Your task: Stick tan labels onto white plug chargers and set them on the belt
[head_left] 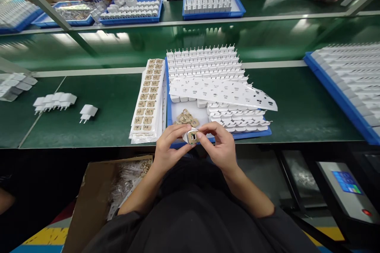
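Over the front edge of the bench, my left hand grips a white plug-in charger between thumb and fingers. The charger's port face points up toward me and carries a brown backed sticker. My right hand is closed, its thumb and index finger pinching at the right edge of that face. Just beyond lies a small pile of brown sticker pieces in a blue tray. Rows of white chargers fill much of the tray, with a punched white sheet lying across them.
Left of the tray lies a stack of sticker sheets. Loose chargers stand farther left. Another full blue tray is at right. Below the bench is a cardboard box with plastic scraps. People work across the raised bench.
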Available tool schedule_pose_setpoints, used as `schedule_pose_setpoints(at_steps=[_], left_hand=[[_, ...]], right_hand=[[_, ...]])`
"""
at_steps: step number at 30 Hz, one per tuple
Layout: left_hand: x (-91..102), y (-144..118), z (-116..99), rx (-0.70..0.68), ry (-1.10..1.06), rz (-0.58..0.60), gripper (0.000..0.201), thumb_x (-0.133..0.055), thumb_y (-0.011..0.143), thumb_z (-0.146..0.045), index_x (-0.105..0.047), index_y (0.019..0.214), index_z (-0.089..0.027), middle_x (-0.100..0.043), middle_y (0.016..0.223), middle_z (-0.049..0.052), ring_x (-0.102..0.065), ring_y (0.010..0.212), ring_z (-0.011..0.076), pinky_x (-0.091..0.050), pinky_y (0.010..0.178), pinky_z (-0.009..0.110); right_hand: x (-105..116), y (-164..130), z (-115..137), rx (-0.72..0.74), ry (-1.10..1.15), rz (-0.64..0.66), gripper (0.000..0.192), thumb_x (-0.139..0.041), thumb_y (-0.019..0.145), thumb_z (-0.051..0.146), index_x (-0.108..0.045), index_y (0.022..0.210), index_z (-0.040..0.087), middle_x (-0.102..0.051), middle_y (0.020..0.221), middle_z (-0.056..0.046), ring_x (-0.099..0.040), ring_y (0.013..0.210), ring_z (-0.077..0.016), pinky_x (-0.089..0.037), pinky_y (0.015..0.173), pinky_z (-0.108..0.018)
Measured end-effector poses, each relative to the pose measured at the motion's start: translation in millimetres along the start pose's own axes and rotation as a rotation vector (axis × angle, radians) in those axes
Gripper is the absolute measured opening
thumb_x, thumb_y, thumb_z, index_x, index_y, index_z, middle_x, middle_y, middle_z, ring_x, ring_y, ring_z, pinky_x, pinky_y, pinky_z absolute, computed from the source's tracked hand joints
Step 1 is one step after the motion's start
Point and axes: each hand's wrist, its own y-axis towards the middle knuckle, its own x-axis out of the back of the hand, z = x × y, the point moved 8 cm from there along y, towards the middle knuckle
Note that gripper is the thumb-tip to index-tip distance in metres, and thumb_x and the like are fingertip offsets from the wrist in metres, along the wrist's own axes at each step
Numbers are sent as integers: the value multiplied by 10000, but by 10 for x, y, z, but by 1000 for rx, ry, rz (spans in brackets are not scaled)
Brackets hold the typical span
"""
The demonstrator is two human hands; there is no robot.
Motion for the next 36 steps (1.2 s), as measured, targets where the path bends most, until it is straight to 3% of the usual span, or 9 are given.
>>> schedule_pose_setpoints(at_steps=[5, 8, 11, 16, 21, 26, 31, 36], left_hand=[[13, 2, -19, -44, 43, -12, 445, -788, 839, -204, -672, 1264, -271, -725, 1210, 94, -684, 1132, 241, -625, 789, 313], [18, -15, 14, -25, 38, -36, 425, -782, 843, -205, -670, 1248, -266, -719, 1216, 94, -682, 1141, 245, -629, 812, 329], [38, -43, 63, 16, 0, -93, 423, -796, 829, -206, -664, 1228, -261, -708, 1222, 92, -677, 1150, 240, -632, 799, 310], [19, -83, 92, 28, -68, -138, 377, -773, 849, -219, -650, 1203, -265, -681, 1240, 93, -660, 1179, 245, -636, 796, 317], [13, -77, 41, -13, -40, -172, 391, -788, 835, -214, -618, 1185, -255, -675, 1200, 96, -670, 1137, 241, -630, 815, 345], [24, -49, -123, -177, 131, -209, 429, -799, 811, -159, -597, 1166, -290, -660, 1189, 52, -661, 1121, 237, -568, 986, 479], [29, -52, -172, -243, 191, -220, 472, -805, 793, -128, -585, 1172, -304, -652, 1201, 44, -632, 1179, 252, -569, 985, 482], [32, -50, -190, -272, 229, -216, 451, -800, 803, -145, -568, 1152, -311, -656, 1184, 38, -631, 1170, 249, -572, 977, 488]], right_hand=[[-15, 5, 206, 204, -227, -52, 109, -678, 910, 139, -669, 960, 236, -714, 849, -14, -660, 756, -165, -561, 732, -321], [10, -10, 277, 299, -386, -132, 136, -679, 910, 163, -682, 1027, 231, -690, 937, -60, -667, 831, -196, -577, 745, -346], [38, 11, 163, 181, -315, -124, 177, -675, 917, 231, -671, 1094, 238, -637, 1008, -71, -658, 834, -188, -591, 699, -331], [-195, -11, -38, -67, 105, 143, 367, -755, 840, 281, -610, 1177, 269, -625, 1189, -72, -644, 1099, -219, -605, 839, -329], [-303, -38, -217, -237, 434, 127, 212, -701, 875, 311, -651, 1076, 266, -642, 1151, -57, -640, 1137, -224, -580, 928, -351], [-307, -9, -238, -218, 457, 58, 104, -683, 881, 320, -659, 966, 264, -668, 1053, -39, -641, 1088, -214, -550, 930, -345], [-321, 8, -201, -207, 569, 28, 59, -696, 864, 252, -675, 917, 267, -657, 1017, -28, -633, 1065, -201, -539, 896, -323], [-335, -1, -219, -239, 538, 19, 64, -703, 846, 295, -663, 883, 260, -659, 1010, -35, -639, 1037, -213, -543, 918, -362]])
